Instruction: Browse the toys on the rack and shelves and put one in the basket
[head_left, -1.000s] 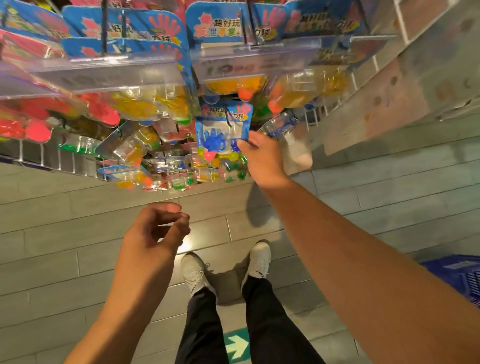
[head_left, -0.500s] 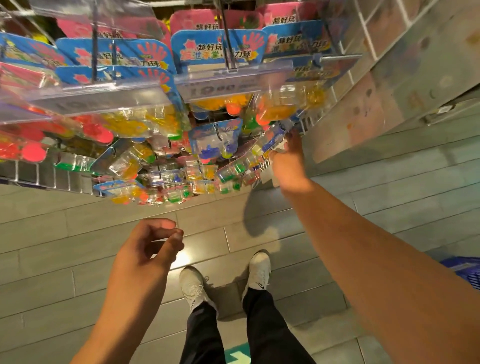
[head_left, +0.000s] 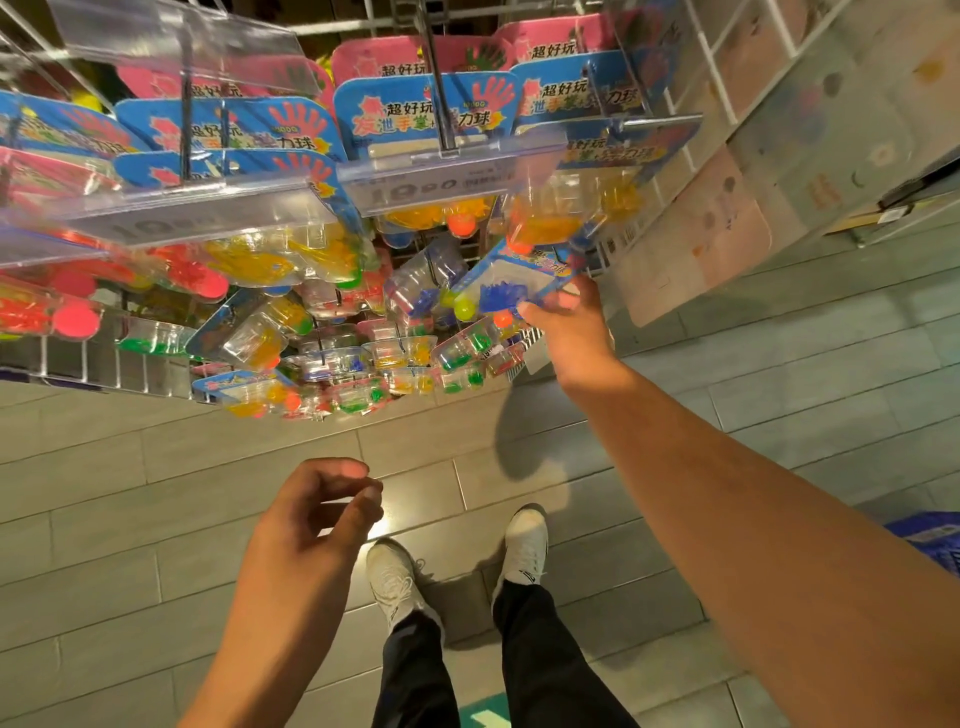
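Right hand (head_left: 569, 327) grips blister pack (head_left: 511, 280) holding blue toy (head_left: 501, 297).

Right hand (head_left: 569, 332) now on blue-toy pack (head_left: 511, 288)

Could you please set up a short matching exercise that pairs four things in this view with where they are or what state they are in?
Column one:
1. right hand
2. left hand
3. basket
4. white shoes

Column two:
A. on the floor at the right edge, only partly in view
B. gripping a blue toy pack at the rack
C. side by side on the grey floor tiles
D. empty, fingers loosely curled, below the rack

Pairs: 1-B, 2-D, 3-A, 4-C
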